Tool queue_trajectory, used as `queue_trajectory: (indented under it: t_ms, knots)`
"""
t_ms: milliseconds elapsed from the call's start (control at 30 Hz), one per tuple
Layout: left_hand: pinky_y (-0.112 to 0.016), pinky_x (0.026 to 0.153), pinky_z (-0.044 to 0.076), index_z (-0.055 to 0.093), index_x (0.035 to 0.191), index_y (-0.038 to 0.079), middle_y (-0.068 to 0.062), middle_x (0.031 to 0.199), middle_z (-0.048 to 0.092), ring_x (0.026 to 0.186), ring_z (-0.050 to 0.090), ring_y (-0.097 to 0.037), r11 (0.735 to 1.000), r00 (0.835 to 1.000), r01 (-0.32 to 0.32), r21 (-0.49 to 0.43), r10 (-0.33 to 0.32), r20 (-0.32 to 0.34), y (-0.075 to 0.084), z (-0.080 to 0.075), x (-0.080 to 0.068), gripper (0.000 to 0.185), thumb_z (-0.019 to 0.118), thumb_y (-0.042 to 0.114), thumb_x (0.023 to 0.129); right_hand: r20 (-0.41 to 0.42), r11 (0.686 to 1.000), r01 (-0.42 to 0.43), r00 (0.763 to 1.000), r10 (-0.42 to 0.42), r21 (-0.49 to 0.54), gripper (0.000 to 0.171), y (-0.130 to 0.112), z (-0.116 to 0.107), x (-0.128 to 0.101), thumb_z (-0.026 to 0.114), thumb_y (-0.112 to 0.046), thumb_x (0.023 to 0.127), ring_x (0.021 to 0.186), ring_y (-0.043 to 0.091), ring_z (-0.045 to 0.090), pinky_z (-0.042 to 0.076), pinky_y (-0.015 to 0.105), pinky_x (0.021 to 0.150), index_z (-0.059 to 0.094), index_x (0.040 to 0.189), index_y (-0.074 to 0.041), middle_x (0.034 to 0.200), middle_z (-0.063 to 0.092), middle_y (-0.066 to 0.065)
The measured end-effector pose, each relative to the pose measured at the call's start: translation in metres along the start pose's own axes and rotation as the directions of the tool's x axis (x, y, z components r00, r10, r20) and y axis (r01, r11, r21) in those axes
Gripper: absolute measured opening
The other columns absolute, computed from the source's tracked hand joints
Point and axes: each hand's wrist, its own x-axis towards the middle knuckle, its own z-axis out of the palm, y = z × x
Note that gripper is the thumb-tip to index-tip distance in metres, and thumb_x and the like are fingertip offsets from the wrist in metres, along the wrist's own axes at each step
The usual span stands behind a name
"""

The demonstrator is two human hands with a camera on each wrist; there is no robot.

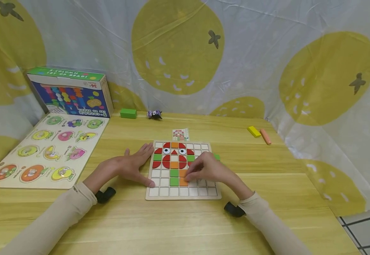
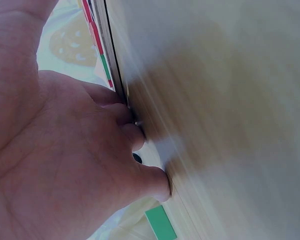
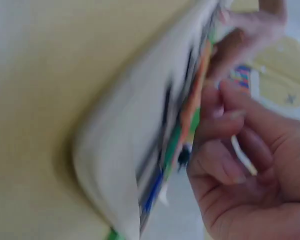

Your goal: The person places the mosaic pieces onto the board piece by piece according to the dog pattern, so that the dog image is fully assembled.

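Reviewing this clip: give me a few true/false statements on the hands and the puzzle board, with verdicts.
1. The left hand lies flat against the left edge of the grid board. True.
2. The right hand rests on the fruit puzzle. False: it is over the grid board, fingertips at an orange tile.
3. A green block lies on the table near the toy box. True.
4. Every cell of the grid board is filled. False: the bottom rows are mostly bare.

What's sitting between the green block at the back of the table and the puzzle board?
In the head view, only bare table and a small pattern card lie between the green block and the puzzle board.
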Motion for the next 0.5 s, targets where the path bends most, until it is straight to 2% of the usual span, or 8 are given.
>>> queue_trajectory:
  t_ms: [167,300,400,500]
  knots:
    - [-0.081,0.121,-0.009,0.005,0.172,-0.001,-0.022,0.180,-0.007,0.166,-0.009,-0.044,1.000,1.000,-0.003,-0.003,0.003,-0.004,-0.001,0.001,0.000,0.136,0.084,0.067,0.084,0.101,0.998,0.046,0.994,-0.049,0.035,0.011,0.016,-0.040,-0.012,0.085,-0.007,0.093,0.077,0.013,0.066,0.058,0.024,0.072,0.084,0.102,-0.001,0.092,0.080,0.003]
    - [-0.081,0.121,-0.008,0.005,0.172,-0.001,-0.022,0.180,-0.007,0.166,-0.009,-0.044,1.000,1.000,-0.003,-0.005,0.003,-0.003,0.000,0.001,-0.001,0.136,0.084,0.068,0.084,0.142,0.997,0.031,0.989,-0.039,0.064,0.015,0.042,-0.072,-0.027,0.084,-0.003,0.093,0.077,0.013,0.063,0.057,0.024,0.072,0.081,0.105,0.004,0.093,0.079,0.008]
    - [-0.081,0.121,-0.009,0.005,0.172,-0.001,-0.022,0.180,-0.007,0.166,-0.009,-0.044,1.000,1.000,0.000,-0.005,0.000,-0.002,0.000,0.000,-0.001,0.137,0.084,0.068,0.084,0.149,0.997,0.008,0.989,-0.020,0.080,0.017,0.063,-0.086,-0.040,0.085,0.001,0.091,0.076,0.011,0.062,0.056,0.022,0.070,0.079,0.106,0.006,0.090,0.077,0.010]
    - [-0.081,0.121,-0.009,0.005,0.172,-0.001,-0.022,0.180,-0.008,0.166,-0.009,-0.044,1.000,1.000,-0.002,-0.008,0.002,-0.001,0.001,0.000,-0.002,0.137,0.084,0.067,0.084,0.155,0.996,-0.016,0.988,0.002,0.090,0.019,0.079,-0.090,-0.054,0.086,0.002,0.089,0.075,0.010,0.060,0.054,0.022,0.069,0.079,0.107,0.005,0.087,0.074,0.011]
